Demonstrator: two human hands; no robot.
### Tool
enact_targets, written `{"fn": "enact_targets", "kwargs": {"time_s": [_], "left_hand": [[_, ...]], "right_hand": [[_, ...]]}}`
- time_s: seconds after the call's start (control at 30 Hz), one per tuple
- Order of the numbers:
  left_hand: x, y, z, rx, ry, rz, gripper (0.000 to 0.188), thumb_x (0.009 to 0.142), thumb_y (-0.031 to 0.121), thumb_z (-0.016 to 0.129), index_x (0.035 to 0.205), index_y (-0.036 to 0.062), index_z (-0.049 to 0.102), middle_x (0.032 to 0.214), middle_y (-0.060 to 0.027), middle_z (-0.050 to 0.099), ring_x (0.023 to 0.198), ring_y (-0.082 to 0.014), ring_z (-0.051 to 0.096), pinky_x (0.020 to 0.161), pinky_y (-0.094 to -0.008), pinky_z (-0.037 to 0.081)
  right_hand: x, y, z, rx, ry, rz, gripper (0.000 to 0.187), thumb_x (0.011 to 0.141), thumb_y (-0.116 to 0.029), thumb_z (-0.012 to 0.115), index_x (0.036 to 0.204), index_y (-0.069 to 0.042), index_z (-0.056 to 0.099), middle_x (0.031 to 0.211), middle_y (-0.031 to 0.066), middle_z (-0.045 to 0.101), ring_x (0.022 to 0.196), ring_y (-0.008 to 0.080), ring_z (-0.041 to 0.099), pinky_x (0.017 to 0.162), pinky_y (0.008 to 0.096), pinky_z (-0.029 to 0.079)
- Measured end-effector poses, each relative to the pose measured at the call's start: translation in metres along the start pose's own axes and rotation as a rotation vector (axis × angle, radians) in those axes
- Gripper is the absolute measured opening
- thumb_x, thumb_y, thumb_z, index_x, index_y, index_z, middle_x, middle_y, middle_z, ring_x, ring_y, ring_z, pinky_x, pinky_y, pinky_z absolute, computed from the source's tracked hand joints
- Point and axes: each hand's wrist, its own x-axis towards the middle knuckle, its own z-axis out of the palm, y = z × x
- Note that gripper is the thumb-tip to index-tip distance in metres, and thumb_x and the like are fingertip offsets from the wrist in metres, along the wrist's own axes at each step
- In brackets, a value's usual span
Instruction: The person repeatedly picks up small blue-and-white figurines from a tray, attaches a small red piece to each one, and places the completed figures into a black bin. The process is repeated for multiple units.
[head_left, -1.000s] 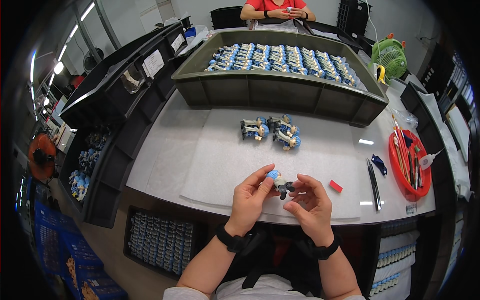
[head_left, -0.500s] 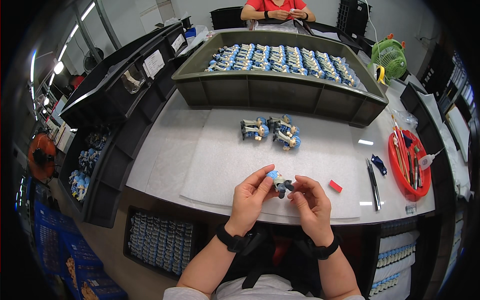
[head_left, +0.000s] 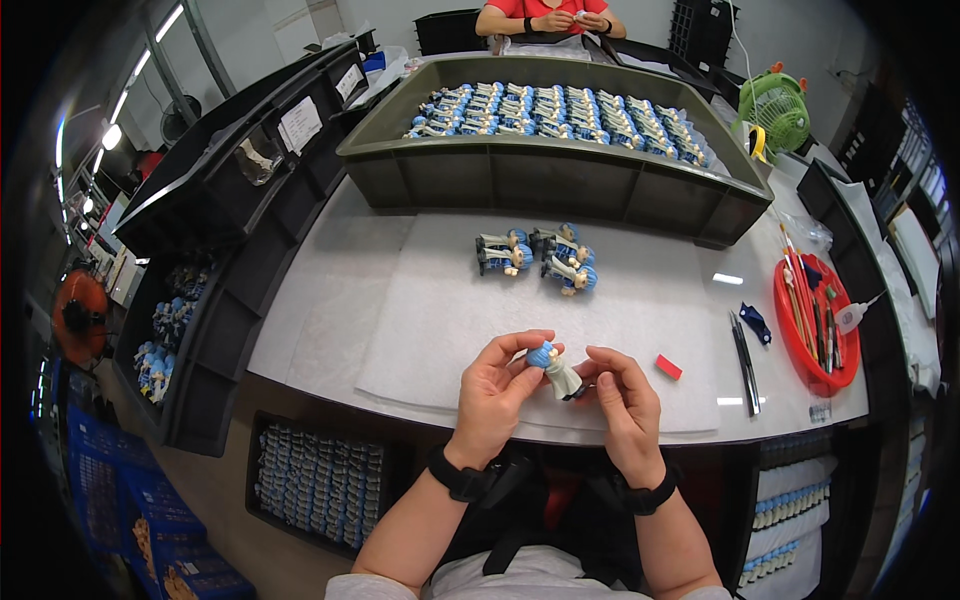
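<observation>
My left hand (head_left: 487, 402) pinches a small figurine (head_left: 562, 376) by its blue-haired head, between thumb and fingers. The figurine is tilted, with its pale back or cloak facing up and its dark feet pointing to the lower right. My right hand (head_left: 630, 408) is curved beside those feet, thumb and fingers apart; its fingertips are at the figurine's lower end, and whether they touch it is hard to tell. Beyond my hands, several like figurines (head_left: 568, 268) lie on a white foam sheet (head_left: 430, 330). A small red block (head_left: 668, 367) rests right of my right hand.
A large grey-green tray (head_left: 540, 184) full of figurines stands across the far side. At right are black-handled tools (head_left: 745, 362) and a red basket (head_left: 848, 372) of brushes. Dark bins (head_left: 235, 300) line the left. A green fan (head_left: 775, 112) and a co-worker (head_left: 553, 15) are farther back.
The figurine has been turned over: its dark legs faced up before, and now its pale back shows. Both hands stay in nearly the same place.
</observation>
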Motion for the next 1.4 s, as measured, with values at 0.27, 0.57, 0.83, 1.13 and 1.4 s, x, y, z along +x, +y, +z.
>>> {"fn": "enact_targets", "kwargs": {"time_s": [0.27,0.57,0.83,1.13,1.4], "left_hand": [[0.002,0.001,-0.007,-0.002,-0.065,0.024,0.029,0.084,-0.014,0.048,0.110,-0.0020,0.054,0.124,-0.0164,0.053,0.114,-0.0238,0.055,0.097,-0.0327,0.046],[0.000,0.004,-0.001,0.044,0.094,-0.028,0.027,0.087,0.003,0.055,0.113,-0.0011,0.053,0.120,-0.0153,0.054,0.108,-0.0222,0.055,0.094,-0.0340,0.046],[0.001,0.002,0.003,0.190,0.045,-0.079,0.024,0.093,0.003,0.050,0.116,-0.0053,0.050,0.118,-0.0189,0.056,0.111,-0.0282,0.054,0.095,-0.0382,0.046],[0.004,0.005,-0.001,0.258,0.093,-0.101,0.024,0.093,0.003,0.050,0.116,-0.0059,0.050,0.120,-0.0198,0.054,0.109,-0.0283,0.054,0.095,-0.0372,0.046],[0.002,0.004,0.006,0.297,0.090,-0.077,0.025,0.093,0.002,0.051,0.117,-0.0064,0.049,0.120,-0.0195,0.055,0.107,-0.0281,0.055,0.095,-0.0363,0.047]], "right_hand": [[0.003,0.005,0.009,-0.127,0.025,-0.065,0.032,0.088,-0.009,0.063,0.117,0.003,0.055,0.093,0.0096,0.063,0.083,0.0135,0.061,0.070,0.0256,0.051],[0.001,-0.006,-0.012,-0.010,0.012,-0.109,0.024,0.087,-0.004,0.060,0.110,0.001,0.058,0.100,0.0124,0.064,0.092,0.0200,0.061,0.080,0.0294,0.048],[-0.100,-0.045,-0.215,-0.508,0.849,-0.305,0.019,0.086,-0.004,0.061,0.105,-0.003,0.063,0.089,0.0069,0.067,0.081,0.0133,0.063,0.071,0.0275,0.051],[-0.367,0.001,-0.457,-1.315,1.646,0.398,0.021,0.076,-0.001,0.065,0.096,-0.002,0.065,0.089,0.0170,0.068,0.086,0.0312,0.067,0.078,0.0365,0.052],[-0.434,0.021,-0.479,-1.217,1.667,0.721,0.022,0.073,-0.004,0.062,0.093,-0.003,0.069,0.088,0.0174,0.069,0.086,0.0324,0.066,0.080,0.0375,0.051]]}}
